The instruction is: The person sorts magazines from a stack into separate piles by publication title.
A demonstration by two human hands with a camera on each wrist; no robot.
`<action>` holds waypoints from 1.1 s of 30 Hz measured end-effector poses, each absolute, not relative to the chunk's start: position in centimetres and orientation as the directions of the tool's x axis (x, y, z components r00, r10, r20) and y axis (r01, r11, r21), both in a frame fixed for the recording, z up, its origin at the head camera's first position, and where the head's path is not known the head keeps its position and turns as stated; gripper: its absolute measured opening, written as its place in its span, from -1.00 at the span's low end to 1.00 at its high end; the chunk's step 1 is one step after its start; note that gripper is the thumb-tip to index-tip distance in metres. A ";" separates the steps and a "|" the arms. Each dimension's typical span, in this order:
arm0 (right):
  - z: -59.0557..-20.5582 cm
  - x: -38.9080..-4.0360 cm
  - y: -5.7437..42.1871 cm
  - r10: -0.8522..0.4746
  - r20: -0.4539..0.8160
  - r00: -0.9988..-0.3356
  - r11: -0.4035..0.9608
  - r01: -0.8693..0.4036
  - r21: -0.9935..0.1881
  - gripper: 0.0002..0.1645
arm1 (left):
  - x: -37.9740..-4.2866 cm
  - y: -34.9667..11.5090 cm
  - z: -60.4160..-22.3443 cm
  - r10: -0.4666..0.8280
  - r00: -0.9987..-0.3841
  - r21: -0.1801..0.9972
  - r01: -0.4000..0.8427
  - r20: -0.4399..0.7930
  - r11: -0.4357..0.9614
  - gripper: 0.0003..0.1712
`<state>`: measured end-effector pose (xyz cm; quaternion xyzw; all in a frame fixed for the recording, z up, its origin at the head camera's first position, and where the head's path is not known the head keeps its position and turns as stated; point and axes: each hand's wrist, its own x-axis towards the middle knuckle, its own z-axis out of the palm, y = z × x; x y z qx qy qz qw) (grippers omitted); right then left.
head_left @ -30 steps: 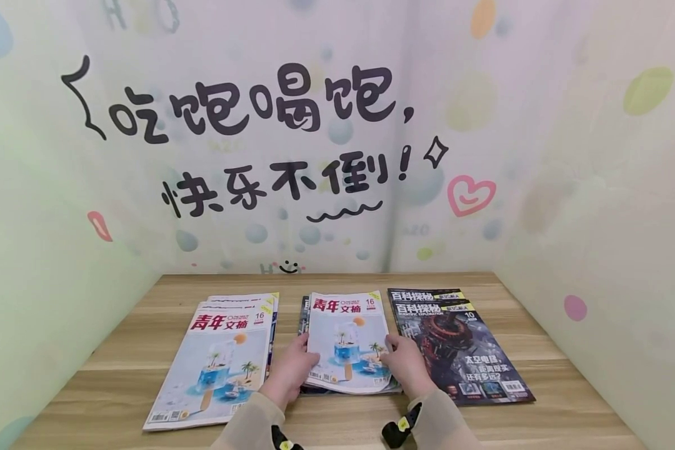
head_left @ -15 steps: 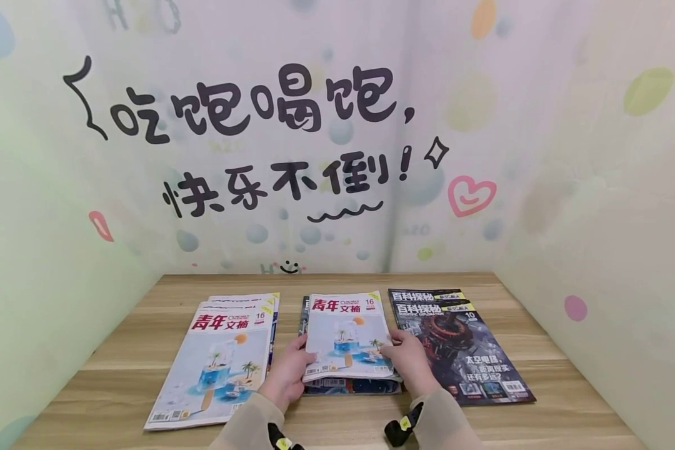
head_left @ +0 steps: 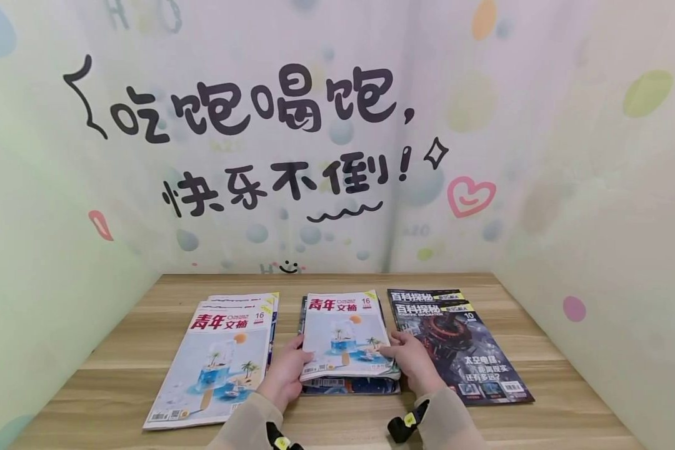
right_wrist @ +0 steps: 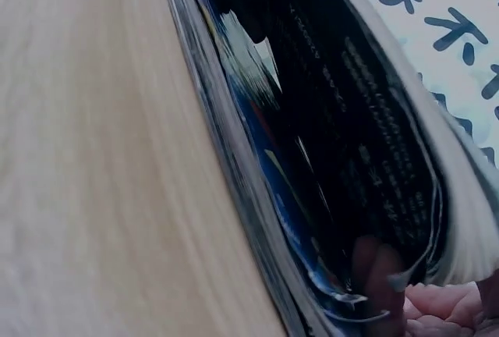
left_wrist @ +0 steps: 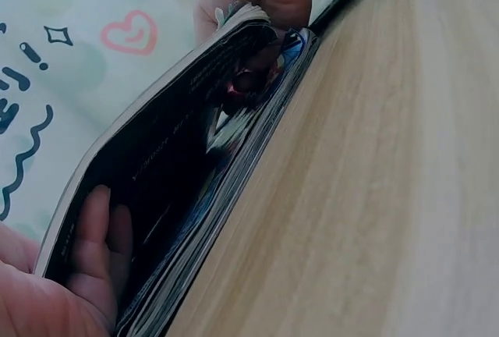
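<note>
Printed curtains wall a wooden desk (head_left: 540, 375) where, from the head view, left hand (head_left: 284, 375) and right hand (head_left: 413, 359) pinch the top magazine's (head_left: 343, 331) near corners, lifted off the middle pile (head_left: 349, 386). Left wrist view: fingers (left_wrist: 101, 251) curl beneath its cover. Right wrist view: fingertips (right_wrist: 374, 274) tuck under; it looks light, floppy and slick, best held at both edges.

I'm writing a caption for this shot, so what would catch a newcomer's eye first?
First, the big black lettering on the pastel backdrop behind the wooden table. Then the two hands: the left hand and right hand lift the near edge of the white magazine off the middle pile, between a matching pile and dark magazines.
</note>
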<state>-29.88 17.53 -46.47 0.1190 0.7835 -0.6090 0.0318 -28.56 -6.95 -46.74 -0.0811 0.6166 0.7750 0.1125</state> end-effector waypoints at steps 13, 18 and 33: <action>-46.5 -30.0 17.8 0.101 -0.202 -0.974 0.277 0.222 -0.935 -0.32 | -28.8 -7.2 -46.4 0.050 -0.979 0.978 -0.196 -0.200 0.069 -0.34; -46.7 -30.0 17.8 0.070 -0.181 -0.981 0.292 0.194 -0.936 -0.31 | -28.9 -7.4 -46.5 0.043 -0.981 0.967 -0.177 -0.188 0.184 -0.34; -46.7 -30.0 17.9 0.074 -0.179 -0.981 0.297 0.193 -0.935 -0.34 | -28.9 -7.3 -46.7 0.040 -0.983 0.963 -0.169 -0.181 0.212 -0.32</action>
